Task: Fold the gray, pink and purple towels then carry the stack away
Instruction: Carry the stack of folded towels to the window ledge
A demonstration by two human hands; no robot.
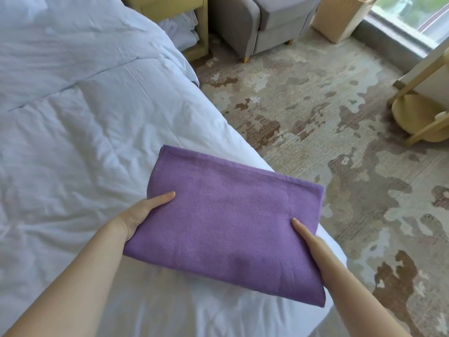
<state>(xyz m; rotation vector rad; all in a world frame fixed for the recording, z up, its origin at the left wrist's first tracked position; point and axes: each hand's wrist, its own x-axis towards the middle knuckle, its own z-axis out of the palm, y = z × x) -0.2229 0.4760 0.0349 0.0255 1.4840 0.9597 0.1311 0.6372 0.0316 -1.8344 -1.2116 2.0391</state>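
Note:
A folded purple towel (226,222) forms the top of what I hold over the right edge of the white bed (73,132). My left hand (143,212) grips its left side, thumb on top and fingers hidden underneath. My right hand (308,237) grips the right side the same way, thumb lying on the cloth. Anything beneath the purple towel is hidden, so no gray or pink towel shows.
Patterned beige and brown carpet (315,132) spreads to the right of the bed. A gray armchair (262,23) and a beige bin (340,18) stand at the back, near a window. A round wooden side table (422,110) sits at the right edge. A wooden nightstand (194,23) adjoins the bed.

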